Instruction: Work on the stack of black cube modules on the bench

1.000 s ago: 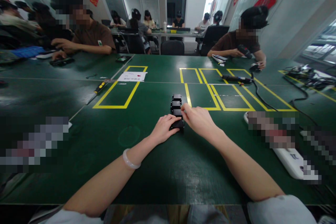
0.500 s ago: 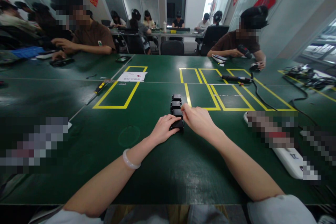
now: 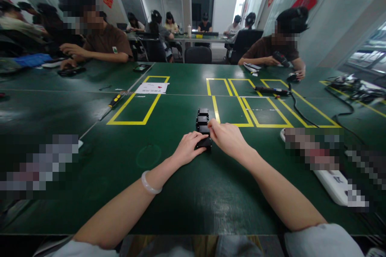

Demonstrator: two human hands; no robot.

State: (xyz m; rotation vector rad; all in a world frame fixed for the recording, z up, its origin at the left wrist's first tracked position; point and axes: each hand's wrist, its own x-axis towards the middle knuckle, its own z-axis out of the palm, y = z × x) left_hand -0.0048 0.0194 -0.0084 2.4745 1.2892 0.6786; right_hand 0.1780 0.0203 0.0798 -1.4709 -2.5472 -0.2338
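Note:
A row of several small black box-shaped parts point(image 3: 202, 119) runs away from me on the green table point(image 3: 187, 192). My left hand point(image 3: 189, 148) grips the nearest black box point(image 3: 204, 142), with the fingers over its top and left side and the thumb at its near side. Close against the right side of the row is my right hand point(image 3: 227, 138), its fingers curled in and the tips pinched together beside the second box. Whatever those fingertips may hold is hidden. The farther boxes stand uncovered beyond both hands.
Yellow tape outlines point(image 3: 128, 123) mark the table. A yellow-and-black screwdriver point(image 3: 115, 99) lies left, a black pen-shaped tool point(image 3: 271, 90) right, near tangled cables point(image 3: 357, 86). A white paper point(image 3: 152, 88) lies beyond. Two co-workers sit across the table. A white power strip point(image 3: 333, 184) lies right.

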